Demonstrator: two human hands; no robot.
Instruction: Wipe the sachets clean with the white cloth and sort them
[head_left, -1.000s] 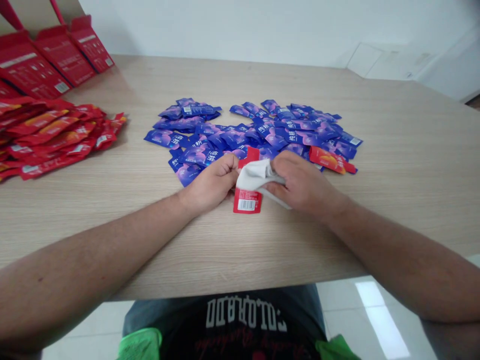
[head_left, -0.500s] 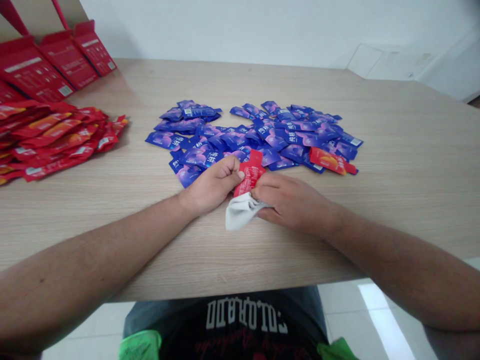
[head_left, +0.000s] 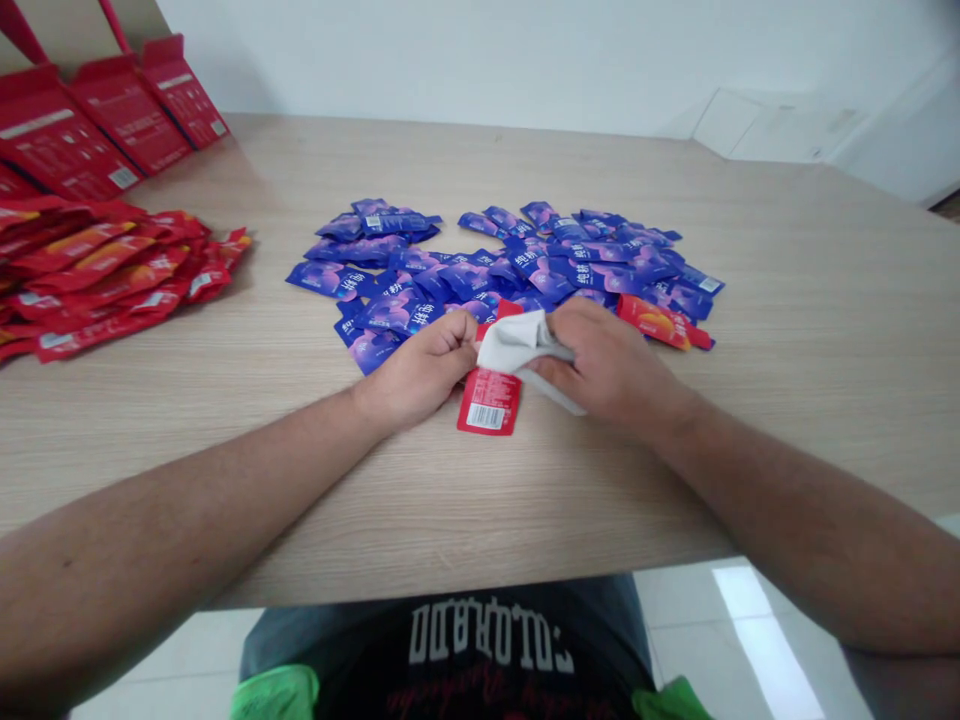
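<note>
A plain packing room: white wall (head_left: pixel 525 60), laminate table (head_left: pixel 787 300), open red cartons (head_left: pixel 127 115), heaped foil sachets (head_left: pixel 510 265).

Red sachet (head_left: pixel 489 400) half hidden

The white cloth (head_left: pixel 514 342) and right hand (head_left: pixel 611 368) cover its top; red cartons (head_left: pixel 75 120) and piled red sachets (head_left: pixel 97 265) run off the left edge, their print too small to read.

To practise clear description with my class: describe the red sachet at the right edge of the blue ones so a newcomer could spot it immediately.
On the wooden table, find the heap of blue sachets in the middle. At its right edge, just past the right hand, lies an orange-pictured red sachet. Unlike the barcoded red sachet at the hands, it lies untouched.
</note>
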